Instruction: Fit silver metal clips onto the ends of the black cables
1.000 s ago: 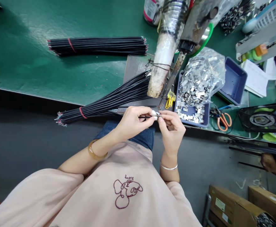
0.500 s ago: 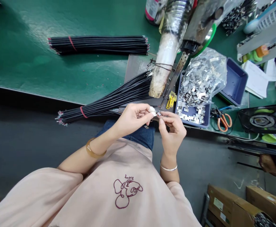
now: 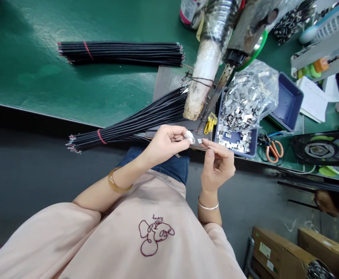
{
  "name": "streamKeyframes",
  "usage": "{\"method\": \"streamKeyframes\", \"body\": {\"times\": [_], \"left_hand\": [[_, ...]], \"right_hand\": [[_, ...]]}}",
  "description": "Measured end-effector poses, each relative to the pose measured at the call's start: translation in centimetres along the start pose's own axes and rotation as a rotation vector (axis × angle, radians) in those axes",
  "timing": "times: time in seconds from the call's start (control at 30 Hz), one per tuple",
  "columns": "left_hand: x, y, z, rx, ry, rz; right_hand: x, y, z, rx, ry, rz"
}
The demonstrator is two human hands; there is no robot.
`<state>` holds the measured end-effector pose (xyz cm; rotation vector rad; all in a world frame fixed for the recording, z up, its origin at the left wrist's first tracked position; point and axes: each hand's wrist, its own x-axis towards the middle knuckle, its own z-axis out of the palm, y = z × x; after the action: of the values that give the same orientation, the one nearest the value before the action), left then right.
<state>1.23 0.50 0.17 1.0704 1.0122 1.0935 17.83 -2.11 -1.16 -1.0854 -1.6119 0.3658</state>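
My left hand point(image 3: 169, 141) pinches a small piece at its fingertips, mostly hidden, with a speck of red and metal showing. White tape or a finger cover wraps one fingertip. My right hand point(image 3: 218, 164), just to the right, holds a small shiny metal clip point(image 3: 199, 141) between thumb and fingers; a narrow gap separates it from the left fingertips. Behind the left hand lies a fanned bundle of black cables point(image 3: 137, 123), tied by a red band at its left end. Loose metal clips point(image 3: 235, 144) fill part of a blue tray point(image 3: 253, 145) beyond the right hand.
Above the work spot hang a plastic-wrapped white nozzle point(image 3: 200, 77) and a metal arm point(image 3: 217, 91). A yellow cutter point(image 3: 209, 124) lies beside the tray. Farther right are orange-handled pliers point(image 3: 274, 150) and a black fan point(image 3: 320, 149). Another tied cable bundle point(image 3: 123, 53) rests at the back.
My right hand has moved a little to the right, away from the left fingertips, with the metal clip at its fingertips. The left hand has barely shifted.
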Motion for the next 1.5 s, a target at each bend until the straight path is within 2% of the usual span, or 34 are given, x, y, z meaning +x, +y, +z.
{"method": "streamKeyframes", "body": {"times": [0.23, 0.47, 0.73, 1.0, 1.27, 1.5], "left_hand": [[0.0, 0.5, 0.1, 0.025, 0.013, -0.012], [0.3, 0.5, 0.2, 0.039, 0.036, -0.023], [0.5, 0.2, 0.6, 0.017, 0.112, -0.004], [0.5, 0.5, 0.2, 0.072, 0.055, -0.001], [0.5, -0.4, 1.0, 0.070, 0.160, 0.025], [0.5, 0.2, 1.1, 0.025, 0.208, 0.032]], "right_hand": [[0.1, 0.4, -0.3, -0.133, -0.095, -0.121], [0.4, 0.7, -0.1, -0.214, -0.092, -0.237], [0.7, 0.5, 0.3, -0.229, -0.108, -0.201], [0.9, 0.4, 0.4, -0.261, -0.115, -0.182], [1.3, 0.1, 0.5, -0.273, -0.146, -0.182], [1.8, -0.4, 0.6, -0.293, -0.166, -0.183]]}}
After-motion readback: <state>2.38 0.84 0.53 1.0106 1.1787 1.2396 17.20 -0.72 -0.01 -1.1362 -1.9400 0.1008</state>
